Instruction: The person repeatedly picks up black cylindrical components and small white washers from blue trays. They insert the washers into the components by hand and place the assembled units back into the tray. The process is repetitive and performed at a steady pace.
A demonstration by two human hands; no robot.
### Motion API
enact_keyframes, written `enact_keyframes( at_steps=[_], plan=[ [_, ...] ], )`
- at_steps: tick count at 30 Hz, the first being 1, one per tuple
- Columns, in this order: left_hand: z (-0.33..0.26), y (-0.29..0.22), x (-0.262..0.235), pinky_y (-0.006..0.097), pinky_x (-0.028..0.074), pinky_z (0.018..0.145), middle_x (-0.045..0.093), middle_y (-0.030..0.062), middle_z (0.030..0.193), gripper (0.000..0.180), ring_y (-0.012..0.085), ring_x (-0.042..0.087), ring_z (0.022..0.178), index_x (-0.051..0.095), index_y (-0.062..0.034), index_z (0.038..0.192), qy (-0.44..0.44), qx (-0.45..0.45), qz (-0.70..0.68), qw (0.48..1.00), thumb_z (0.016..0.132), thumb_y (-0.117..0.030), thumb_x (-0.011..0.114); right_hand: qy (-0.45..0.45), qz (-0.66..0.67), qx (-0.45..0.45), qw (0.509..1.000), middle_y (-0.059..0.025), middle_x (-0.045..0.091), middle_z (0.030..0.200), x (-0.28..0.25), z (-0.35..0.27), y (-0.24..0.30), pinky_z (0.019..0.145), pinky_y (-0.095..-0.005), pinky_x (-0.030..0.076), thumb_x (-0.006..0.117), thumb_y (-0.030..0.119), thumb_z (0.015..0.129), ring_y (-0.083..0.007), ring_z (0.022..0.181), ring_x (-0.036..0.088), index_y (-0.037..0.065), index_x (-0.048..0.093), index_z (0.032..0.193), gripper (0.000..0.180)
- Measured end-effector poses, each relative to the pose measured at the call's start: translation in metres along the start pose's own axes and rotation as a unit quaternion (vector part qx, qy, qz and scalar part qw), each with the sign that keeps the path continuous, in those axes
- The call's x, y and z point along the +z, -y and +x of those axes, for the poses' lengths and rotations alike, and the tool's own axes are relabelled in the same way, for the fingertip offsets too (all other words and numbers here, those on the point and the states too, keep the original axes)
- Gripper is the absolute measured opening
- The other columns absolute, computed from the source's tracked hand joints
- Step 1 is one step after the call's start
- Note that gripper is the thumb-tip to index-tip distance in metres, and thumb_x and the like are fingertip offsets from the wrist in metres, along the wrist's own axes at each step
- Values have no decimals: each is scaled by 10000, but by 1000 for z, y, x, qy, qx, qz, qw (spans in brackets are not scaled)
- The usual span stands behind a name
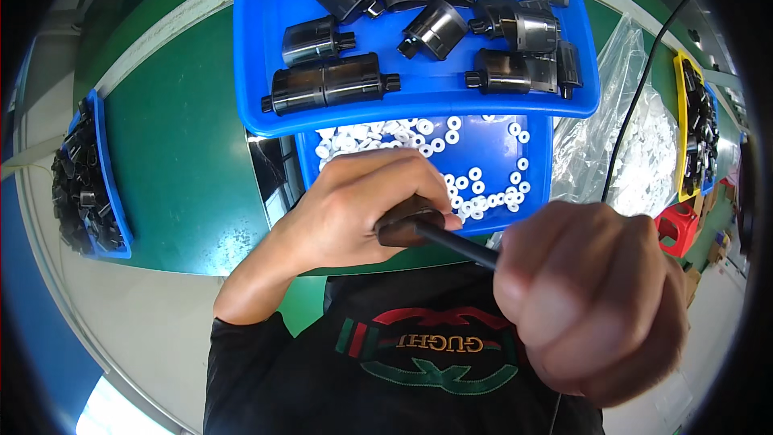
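My left hand (354,201) is closed round a small dark brown-black plastic cartridge (398,231), held in front of my chest. A thin black rod (459,246) runs from the cartridge's end into my right hand (592,298), which is wrapped in a fist round it. Whether the rod's tip is inside the cartridge or only against it, I cannot tell. Just beyond my left hand, several white rings (475,173) lie in a blue tray (535,133). Above that tray, a larger blue tray (431,105) holds several smoky black cartridges (435,28) with short nozzles.
A clear plastic bag (644,149) of white pieces lies right of the trays, with a black cable (640,105) across it. Bins of dark parts stand at the left (84,181) and the far right (699,125). A red plastic stool (679,228) is at the right.
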State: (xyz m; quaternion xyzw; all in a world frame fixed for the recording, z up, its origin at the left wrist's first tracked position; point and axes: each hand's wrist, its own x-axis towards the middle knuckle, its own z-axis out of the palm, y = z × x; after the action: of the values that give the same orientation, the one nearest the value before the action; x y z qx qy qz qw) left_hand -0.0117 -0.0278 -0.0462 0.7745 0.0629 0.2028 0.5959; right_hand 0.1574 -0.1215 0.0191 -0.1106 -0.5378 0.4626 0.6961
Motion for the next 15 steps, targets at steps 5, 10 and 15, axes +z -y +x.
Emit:
enact_keyframes(
  at_steps=[5,10,15],
  plan=[
    [-5,-2,1,358,507,569,635,104,776,334,288,660,675,602,-47,918,-5,-23,34,999,670,-17,822,5,-77,95,992,-78,597,696,-1,-1,0,407,-272,328,651,-27,780,-173,513,474,38,592,738,97],
    [-6,-2,3,362,501,561,622,106,754,312,293,646,652,592,-45,925,-14,-17,33,999,704,-50,813,-36,-111,73,991,-57,574,661,9,-4,-12,401,-265,298,658,-47,758,-156,496,454,55,564,712,146],
    [-7,0,3,369,503,563,623,115,745,306,307,646,653,590,-38,930,-12,-8,24,1000,717,-54,808,-78,-133,47,987,-36,551,626,21,-8,-19,394,-258,269,666,-68,736,-139,479,434,72,537,686,196]
  ],
)
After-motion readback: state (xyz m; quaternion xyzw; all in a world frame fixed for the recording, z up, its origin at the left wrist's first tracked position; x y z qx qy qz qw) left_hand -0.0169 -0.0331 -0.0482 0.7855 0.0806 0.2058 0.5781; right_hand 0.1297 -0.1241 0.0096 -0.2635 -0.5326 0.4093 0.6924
